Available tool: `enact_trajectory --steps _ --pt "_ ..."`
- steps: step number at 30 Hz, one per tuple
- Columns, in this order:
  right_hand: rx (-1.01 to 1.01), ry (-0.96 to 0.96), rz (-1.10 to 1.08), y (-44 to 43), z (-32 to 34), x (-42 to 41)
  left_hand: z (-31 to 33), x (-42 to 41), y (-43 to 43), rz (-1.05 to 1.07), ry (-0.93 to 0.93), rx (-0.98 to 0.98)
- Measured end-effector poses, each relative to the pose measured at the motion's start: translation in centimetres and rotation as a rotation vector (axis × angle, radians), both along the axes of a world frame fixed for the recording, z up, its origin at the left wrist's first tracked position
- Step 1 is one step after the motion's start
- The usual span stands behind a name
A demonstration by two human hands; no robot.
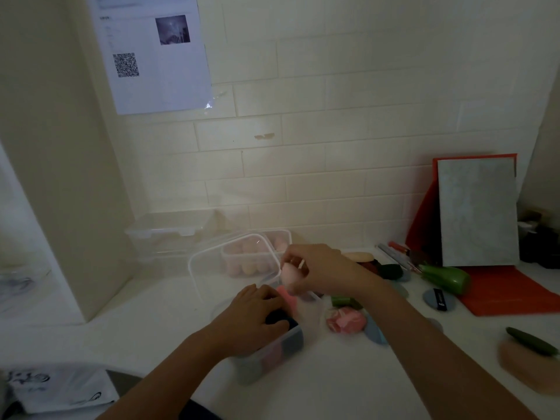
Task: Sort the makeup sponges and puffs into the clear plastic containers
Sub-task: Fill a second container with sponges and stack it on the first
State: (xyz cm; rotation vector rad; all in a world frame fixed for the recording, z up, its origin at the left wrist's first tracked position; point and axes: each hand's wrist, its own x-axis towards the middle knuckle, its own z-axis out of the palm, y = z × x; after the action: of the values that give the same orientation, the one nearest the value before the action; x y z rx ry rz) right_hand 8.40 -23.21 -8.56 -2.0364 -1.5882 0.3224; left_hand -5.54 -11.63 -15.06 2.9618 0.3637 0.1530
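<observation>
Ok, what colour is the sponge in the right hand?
Pale pink sponge, pinched by the right hand; head view.

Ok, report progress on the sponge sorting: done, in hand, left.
Done: the far container holds peach sponges; the near container is part filled. In hand: the right hand pinches a pink sponge over the near container; the left hand holds a dark puff in it. Left: a pink puff, blue puffs and a green sponge lie on the counter.

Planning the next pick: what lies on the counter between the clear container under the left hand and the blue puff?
In the head view, a pink puff lies between the clear container and the blue puff.
</observation>
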Motion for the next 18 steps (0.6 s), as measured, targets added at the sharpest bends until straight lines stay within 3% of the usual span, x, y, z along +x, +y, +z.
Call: enact_trajectory --steps 10,18 --pt "-0.229 -0.408 0.098 0.5 -0.8 -1.1 -0.4 0.4 0.6 -0.029 0.057 0.029" --pt "-0.297 -0.500 0.072 2.4 -3.1 -1.4 -0.7 0.7 0.9 -0.064 0.035 0.016"
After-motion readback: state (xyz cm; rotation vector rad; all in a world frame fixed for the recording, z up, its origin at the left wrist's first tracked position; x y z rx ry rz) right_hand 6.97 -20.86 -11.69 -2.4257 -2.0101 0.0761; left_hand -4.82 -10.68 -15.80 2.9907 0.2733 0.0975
